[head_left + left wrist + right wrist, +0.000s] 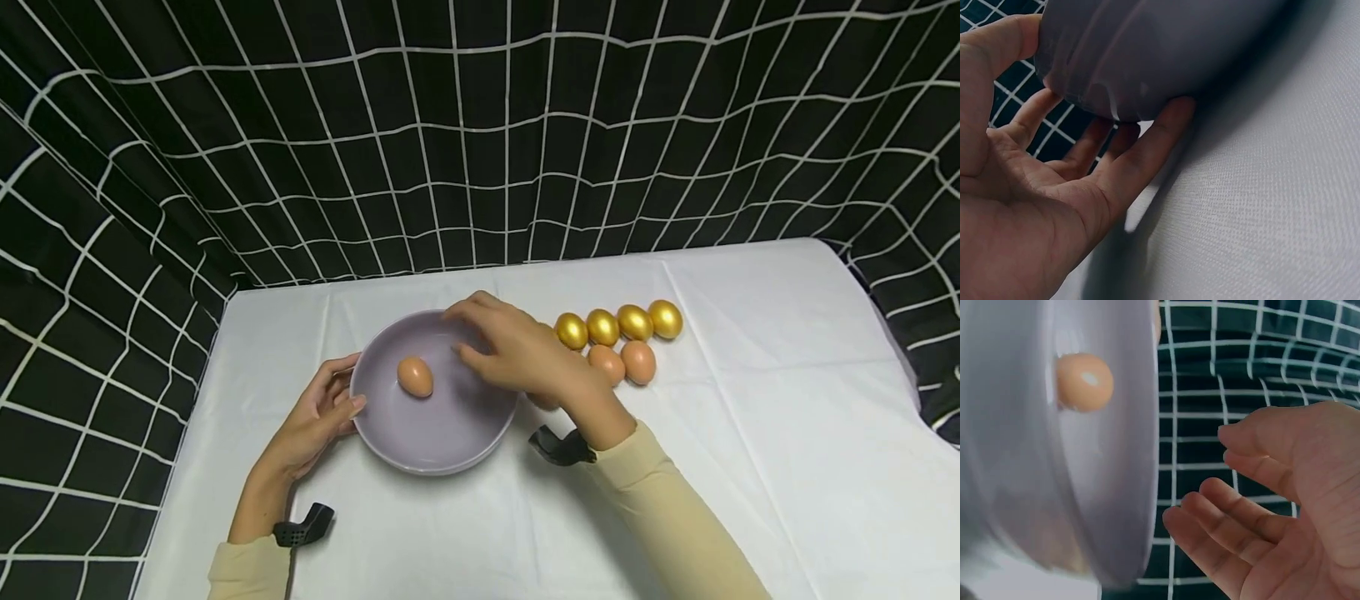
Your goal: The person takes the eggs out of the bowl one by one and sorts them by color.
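Observation:
A wide lilac bowl (pixel 442 437) stands on the white cloth with one brown egg (pixel 415 377) lying inside, left of its centre. My left hand (pixel 318 421) holds the bowl at its left side, thumb at the rim and fingers against the outer wall; the left wrist view shows those fingers (pixel 1138 159) spread along the bowl's underside. Over the bowl's right part hovers my right hand (pixel 517 346), its fingers loosely bent and nothing between them. In the right wrist view the same egg (pixel 1087 382) shows past the rim, apart from the hand.
Right of the bowl, several gold eggs (pixel 603 327) form a row, with brown eggs (pixel 638 362) in front of them. My right hand and forearm partly hide both rows. Behind the table hangs a black curtain (pixel 480 150) with a white grid.

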Motion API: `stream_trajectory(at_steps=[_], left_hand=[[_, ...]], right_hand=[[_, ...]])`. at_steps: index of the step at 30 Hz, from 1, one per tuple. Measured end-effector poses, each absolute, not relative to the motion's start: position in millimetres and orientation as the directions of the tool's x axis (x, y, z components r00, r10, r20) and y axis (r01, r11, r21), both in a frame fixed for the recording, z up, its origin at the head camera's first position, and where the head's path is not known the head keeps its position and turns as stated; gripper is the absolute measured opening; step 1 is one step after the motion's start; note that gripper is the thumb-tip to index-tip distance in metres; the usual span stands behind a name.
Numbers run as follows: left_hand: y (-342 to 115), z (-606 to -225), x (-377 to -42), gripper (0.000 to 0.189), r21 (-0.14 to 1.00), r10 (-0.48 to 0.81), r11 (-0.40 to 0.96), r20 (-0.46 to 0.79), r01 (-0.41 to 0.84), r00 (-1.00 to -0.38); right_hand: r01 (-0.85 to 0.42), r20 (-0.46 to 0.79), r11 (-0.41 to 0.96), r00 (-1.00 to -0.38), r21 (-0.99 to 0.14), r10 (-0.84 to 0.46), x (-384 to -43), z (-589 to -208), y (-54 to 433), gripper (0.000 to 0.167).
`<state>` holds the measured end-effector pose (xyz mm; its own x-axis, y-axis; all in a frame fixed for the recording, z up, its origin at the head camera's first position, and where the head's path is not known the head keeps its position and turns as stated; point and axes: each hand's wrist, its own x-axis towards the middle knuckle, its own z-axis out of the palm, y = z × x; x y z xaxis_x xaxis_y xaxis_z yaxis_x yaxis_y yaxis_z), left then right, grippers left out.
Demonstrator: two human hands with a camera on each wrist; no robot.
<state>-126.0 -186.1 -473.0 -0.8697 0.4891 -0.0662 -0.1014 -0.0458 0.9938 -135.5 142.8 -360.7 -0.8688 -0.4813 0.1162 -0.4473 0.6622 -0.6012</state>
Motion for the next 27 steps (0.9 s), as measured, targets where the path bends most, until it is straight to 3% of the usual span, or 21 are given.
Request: stream_trajectory(at_steps=[9, 16, 27], left_hand=[[-187, -477, -125, 0.063, 0.994, 0.492, -0.046, -0.065, -0.100, -0.868], [-188, -474, -128, 0.063, 0.994, 0.492, -0.045, -0.065, -0.100, -0.868], [-190, -476, -128, 0.063, 0.994, 0.492, -0.043, -0.070, -0.105, -0.868]], right_hand=[[-0.533, -0.009, 0.728, -0.804, -0.431, -0.595, -149, -370, 99, 0.037], [-0.566, -0.135, 0.775, -0.777, -0.282, -0.616, -153, -366, 72, 0.016], [-0.546, -0.312, 0.811, -0.748, -0.212, -0.585, -167, -369, 51, 0.035]])
